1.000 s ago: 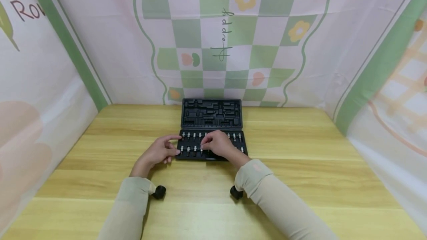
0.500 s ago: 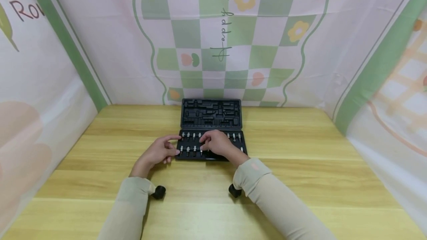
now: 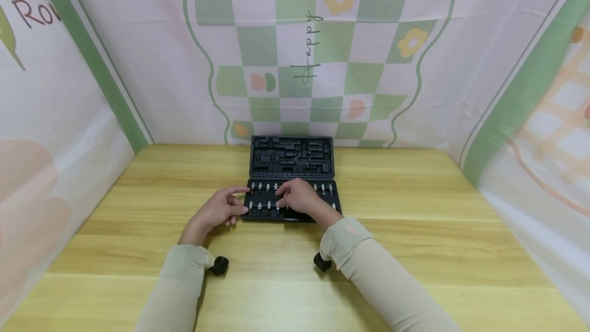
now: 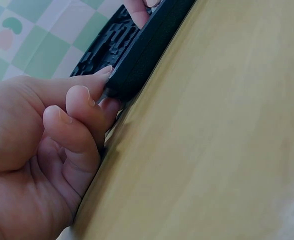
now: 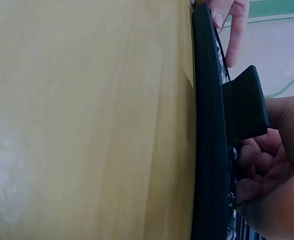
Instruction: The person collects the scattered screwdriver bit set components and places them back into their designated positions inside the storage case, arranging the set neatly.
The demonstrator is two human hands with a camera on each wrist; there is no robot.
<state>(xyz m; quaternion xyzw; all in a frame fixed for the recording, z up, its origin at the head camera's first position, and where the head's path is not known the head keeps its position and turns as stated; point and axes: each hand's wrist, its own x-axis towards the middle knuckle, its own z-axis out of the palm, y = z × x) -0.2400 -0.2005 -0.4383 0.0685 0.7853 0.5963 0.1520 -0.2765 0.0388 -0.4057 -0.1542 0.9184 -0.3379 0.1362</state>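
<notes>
An open black bit socket case (image 3: 246,215) lies on the table, lid (image 3: 292,156) tipped back. Its tray carries two rows of small silver-topped bit sockets (image 3: 260,207). At the case's left side rests my left hand (image 3: 220,209): the index finger reaches straight onto the rim, and the thumb touches the near left edge. My right hand (image 3: 301,196) is over the middle of the tray. Its thumb and index finger pinch a bit socket (image 3: 278,210) in the front row. That hand hides the tray's middle. In the right wrist view its other fingers (image 5: 246,155) are curled.
A black latch flap (image 5: 246,107) sticks up from the case's front edge. The wooden table (image 3: 258,291) extends on both sides. Patterned cloth (image 3: 295,55) hangs behind and at both sides. A black cylindrical piece (image 3: 218,266) sits at each sleeve cuff.
My right forearm and cuff have shifted slightly left, while the fingertips stay at the same front-row spot. My left hand keeps its place on the case.
</notes>
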